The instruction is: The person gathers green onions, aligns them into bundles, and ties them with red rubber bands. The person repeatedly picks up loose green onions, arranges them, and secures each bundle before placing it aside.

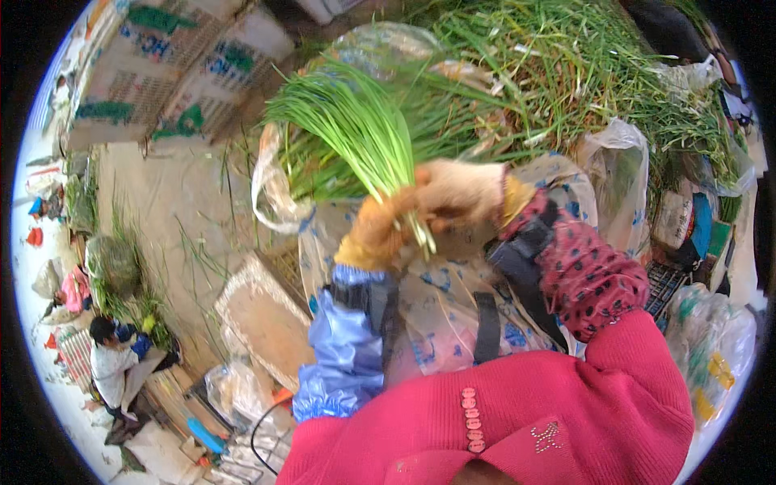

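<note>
Both my hands wear soiled work gloves and meet around the pale lower stems of a bundle of long green leafy stalks (364, 130), perhaps garlic chives. My left hand (373, 227), below a blue sleeve cover, is closed on the stems from the left. From the right, my right hand (458, 191), below a dotted red sleeve cover, touches the same stems; its fingers are blurred and partly hidden. The leaves fan out to the upper left. Behind them lies a large heap of loose green stalks (564, 79). A patterned plastic sheet (442, 291) covers my lap.
A worn foam box (267, 321) stands at my left, near a clear plastic bag (239, 388). Farther left, a person (115, 364) sits beside more greens (115, 267). Stacked printed cartons (182, 73) stand upper left. At right are a black crate (661, 285) and plastic bags (712, 339).
</note>
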Tool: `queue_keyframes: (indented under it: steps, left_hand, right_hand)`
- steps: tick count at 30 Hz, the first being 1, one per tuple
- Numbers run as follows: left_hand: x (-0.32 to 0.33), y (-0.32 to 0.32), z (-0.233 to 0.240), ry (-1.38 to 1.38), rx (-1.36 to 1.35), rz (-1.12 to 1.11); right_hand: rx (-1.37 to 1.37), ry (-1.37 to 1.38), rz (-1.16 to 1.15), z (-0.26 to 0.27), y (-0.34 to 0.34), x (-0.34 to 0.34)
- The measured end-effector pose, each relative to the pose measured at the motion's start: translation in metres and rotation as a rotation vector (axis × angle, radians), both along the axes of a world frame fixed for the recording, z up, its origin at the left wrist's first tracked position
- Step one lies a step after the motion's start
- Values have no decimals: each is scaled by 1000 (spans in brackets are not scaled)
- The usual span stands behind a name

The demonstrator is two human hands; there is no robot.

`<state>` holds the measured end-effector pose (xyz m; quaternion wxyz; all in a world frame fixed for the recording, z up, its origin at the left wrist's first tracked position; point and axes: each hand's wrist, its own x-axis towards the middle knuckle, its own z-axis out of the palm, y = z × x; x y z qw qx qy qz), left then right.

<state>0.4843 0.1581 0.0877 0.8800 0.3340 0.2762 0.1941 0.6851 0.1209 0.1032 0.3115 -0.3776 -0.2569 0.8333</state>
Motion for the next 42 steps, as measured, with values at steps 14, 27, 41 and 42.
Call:
queue_keyframes:
  steps: [14, 27, 41, 42]
  left_hand:
    - [0, 10, 50, 133, 277, -408]
    - [58, 104, 7, -266, 214, -75]
    - [89, 125, 50, -299, 344, 251]
    - [84, 124, 54, -277, 355, 254]
  right_hand:
    - [546, 50, -487, 116, 47, 15]
    - [633, -718, -406, 59, 81, 9]
    - [805, -535, -461, 144, 85, 18]
    - [879, -585, -472, 145, 88, 15]
